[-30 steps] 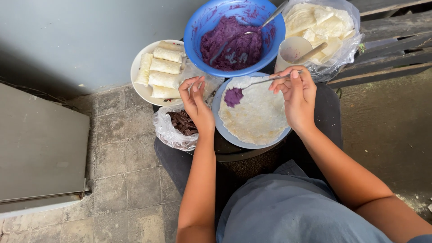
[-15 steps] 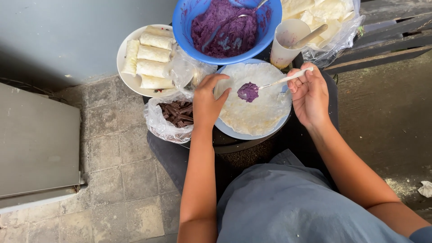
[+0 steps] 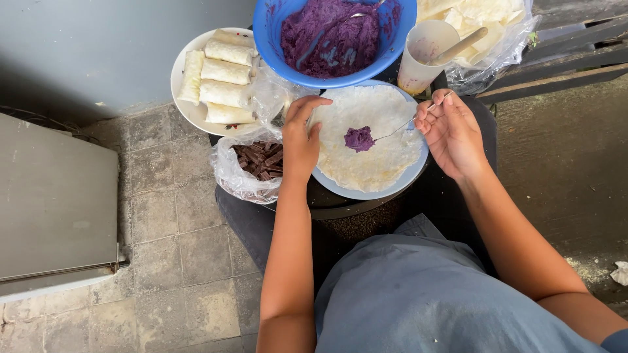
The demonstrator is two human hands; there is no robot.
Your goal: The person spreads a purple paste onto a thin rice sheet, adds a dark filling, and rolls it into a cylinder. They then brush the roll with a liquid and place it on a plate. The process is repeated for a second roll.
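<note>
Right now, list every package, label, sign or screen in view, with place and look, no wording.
Clear plastic bag, left of the plate, by the left hand: crumpled, holding dark brown strips.
Clear plastic bag, top right: crinkled, holding pale wrapper sheets.
No labels, signs or screens visible.

A dark round stool (image 3: 340, 208), seemingly, carries a blue plate (image 3: 405, 180), blue bowl (image 3: 275, 46), white plate (image 3: 180, 98) and cup (image 3: 418, 65).

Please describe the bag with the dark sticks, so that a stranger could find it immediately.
Start at the big blue bowl of purple paste. Below its left side, beside the person's left hand, lies a clear plastic bag. Only this bag holds dark brown sticks; the other holds pale sheets.
</note>
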